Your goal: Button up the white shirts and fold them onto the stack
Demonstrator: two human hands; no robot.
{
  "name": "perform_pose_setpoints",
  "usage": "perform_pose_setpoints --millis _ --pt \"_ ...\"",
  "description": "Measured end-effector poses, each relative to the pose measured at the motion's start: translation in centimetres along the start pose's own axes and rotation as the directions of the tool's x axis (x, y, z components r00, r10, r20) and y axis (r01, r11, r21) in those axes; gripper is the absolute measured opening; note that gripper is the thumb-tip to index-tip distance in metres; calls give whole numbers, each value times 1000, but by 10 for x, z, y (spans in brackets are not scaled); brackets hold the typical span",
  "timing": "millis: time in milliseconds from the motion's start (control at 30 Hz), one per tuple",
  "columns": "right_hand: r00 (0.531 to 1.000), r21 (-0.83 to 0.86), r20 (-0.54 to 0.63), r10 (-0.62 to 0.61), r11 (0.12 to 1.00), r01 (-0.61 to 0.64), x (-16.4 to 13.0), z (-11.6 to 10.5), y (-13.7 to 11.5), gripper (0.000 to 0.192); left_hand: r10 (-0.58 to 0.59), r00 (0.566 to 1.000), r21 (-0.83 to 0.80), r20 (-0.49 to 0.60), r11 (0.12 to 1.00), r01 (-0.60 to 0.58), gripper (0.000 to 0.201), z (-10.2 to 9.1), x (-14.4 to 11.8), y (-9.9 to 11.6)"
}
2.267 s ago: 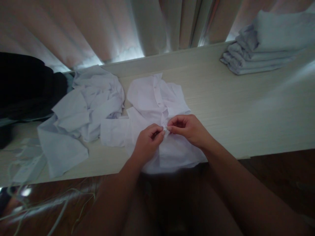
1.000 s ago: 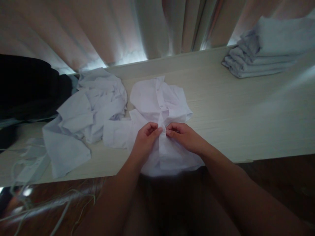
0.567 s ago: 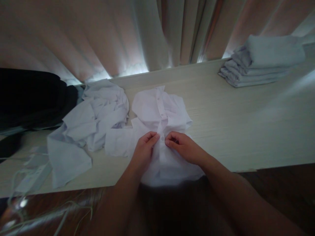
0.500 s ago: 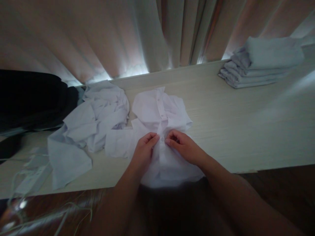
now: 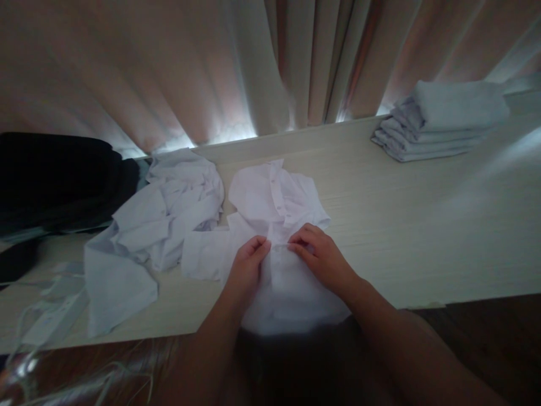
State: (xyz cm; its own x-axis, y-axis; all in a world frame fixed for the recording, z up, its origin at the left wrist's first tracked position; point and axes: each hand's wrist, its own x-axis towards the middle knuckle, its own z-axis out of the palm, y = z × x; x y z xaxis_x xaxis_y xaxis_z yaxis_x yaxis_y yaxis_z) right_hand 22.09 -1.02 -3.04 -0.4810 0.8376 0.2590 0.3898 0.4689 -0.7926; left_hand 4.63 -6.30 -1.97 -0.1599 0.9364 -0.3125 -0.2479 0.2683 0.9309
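A white button-up shirt [image 5: 291, 287] lies spread before me, its near hem at the table's front edge. My left hand [image 5: 250, 260] pinches the front placket from the left, thumb against the bent fingers. Opposite it, my right hand [image 5: 319, 254] pinches the same front edge, a short span of cloth between the two hands. Farther off, the shirt's upper part, with its buttoned strip [image 5: 276, 194], lies loosely folded. One sleeve reaches out to the left, close to a crumpled heap of white shirts [image 5: 169, 206].
A stack of folded white garments [image 5: 443, 121] stands at the back right of the pale table [image 5: 401, 225]. Black folded cloth [image 5: 54, 180] fills the far left. Near it lie a white power strip [image 5: 57, 318] and cables. Curtains [image 5: 169, 73] hang along the back edge.
The view has tilted slightly up, so things sit lower in it. My hands have shifted a little apart along the placket, and the cloth between them is drawn straight across.
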Motion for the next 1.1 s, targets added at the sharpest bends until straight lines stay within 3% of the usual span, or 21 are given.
perform_pose_setpoints --millis 200,467,767,833,933,1000,1100 --pt "999 -10 -36 24 1000 -24 -1 -3 -2 10 9 1000 39 -14 999 -8 21 -2 0 -1" --pt "1000 -56 30 5 998 -3 -1 -11 -2 13 31 999 216 37 976 -38 16 -4 -3 11" --pt "994 -131 109 4 991 11 -2 -7 -3 12 5 999 14 37 1000 -6 23 -2 -1 1" --pt "994 -163 108 11 987 7 -2 -6 -1 13 26 999 97 23 995 -29 25 -5 2 -1" --pt "995 -166 97 20 986 -3 -2 -9 2 13 66 997 404 42 912 -77 32 -13 5 -1" --pt "995 -149 94 13 989 2 -2 -12 4 13 52 991 548 120 829 -110 37 -18 6 1" --pt "992 -145 123 8 989 9 -1 -16 4 12 24 972 608 235 777 -166 40 -25 7 4"
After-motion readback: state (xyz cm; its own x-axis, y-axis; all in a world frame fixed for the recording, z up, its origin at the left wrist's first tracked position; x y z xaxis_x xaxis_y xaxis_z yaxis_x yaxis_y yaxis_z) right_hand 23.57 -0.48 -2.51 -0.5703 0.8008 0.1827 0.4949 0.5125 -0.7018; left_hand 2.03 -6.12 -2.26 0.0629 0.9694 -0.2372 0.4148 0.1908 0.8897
